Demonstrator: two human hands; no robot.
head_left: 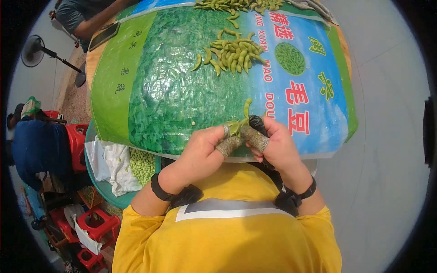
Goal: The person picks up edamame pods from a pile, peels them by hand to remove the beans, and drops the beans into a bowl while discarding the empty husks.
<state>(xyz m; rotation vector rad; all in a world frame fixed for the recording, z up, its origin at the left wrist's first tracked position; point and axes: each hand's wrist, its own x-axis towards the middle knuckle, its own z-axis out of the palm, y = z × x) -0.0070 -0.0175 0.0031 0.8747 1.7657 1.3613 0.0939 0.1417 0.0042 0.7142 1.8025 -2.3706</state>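
Head camera shows us pinching a green pod (pixel 234 127) between the wrapped fingertips of our left hand (pixel 201 148) and right hand (pixel 280 144), over the near side of the printed sack (pixel 168 91). Farther across it lies a pod pile (pixel 236 53); shelled beans (pixel 142 166) sit in the teal basin (pixel 104 194) at our left.

A smooth, pale grey floor (pixel 387 95) crossed by thin lines stretched along the right, while on the left a reddish-brown speckled floor surface (pixel 72 102) showed beside a light-brown wooden table (pixel 94 58) with a curved edge. A black, round-headed stand on a slim pole (pixel 57 55) stood nearby, and several red plastic stools (pixel 110 224) clustered at lower left. Bright light filled the room.
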